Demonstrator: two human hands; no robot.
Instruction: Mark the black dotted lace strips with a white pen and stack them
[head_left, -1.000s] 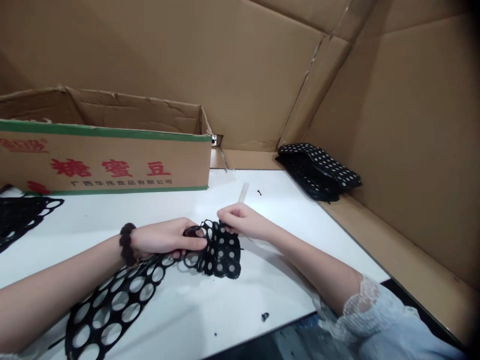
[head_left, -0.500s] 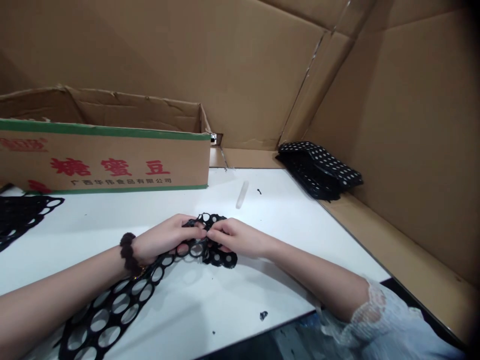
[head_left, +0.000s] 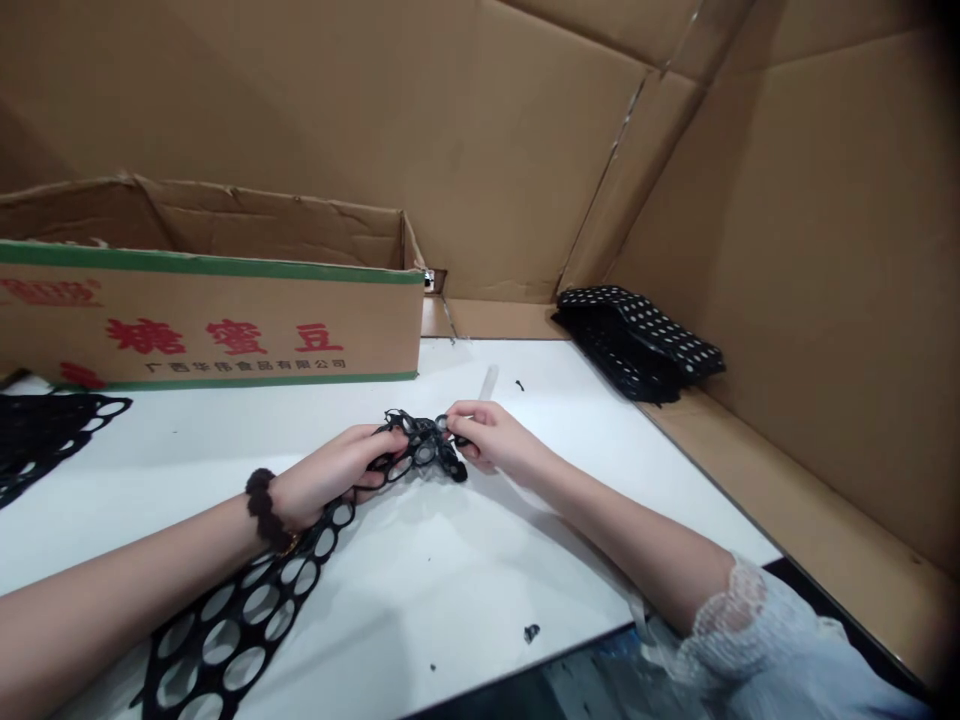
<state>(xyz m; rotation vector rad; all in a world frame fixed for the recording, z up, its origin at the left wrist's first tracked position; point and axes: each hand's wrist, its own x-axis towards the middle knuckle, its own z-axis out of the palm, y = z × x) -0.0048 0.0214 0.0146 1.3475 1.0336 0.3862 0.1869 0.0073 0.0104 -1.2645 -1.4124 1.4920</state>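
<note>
A black sheet full of round holes (head_left: 262, 602) runs from the lower left up to the middle of the white table. Its far end is bunched between both hands. My left hand (head_left: 330, 480), with a dark fuzzy band at the wrist, grips the bunched part between thumb and fingers. Just to the right, my right hand (head_left: 491, 437) pinches the edge of the same sheet, with thumb and index finger together. A whitish translucent stick (head_left: 489, 383) lies behind my right hand, partly hidden by it.
A cardboard box (head_left: 225, 330) with a green edge and red lettering stands at the back left. More black holed material (head_left: 52, 435) lies at the left edge. Folded black dotted material (head_left: 641, 340) rests at the back right. Black scraps (head_left: 532, 633) lie near the front edge.
My right hand has moved right and slightly away, apart from my left hand. The bunched end has lifted and stretched between them. More of the stick is covered.
</note>
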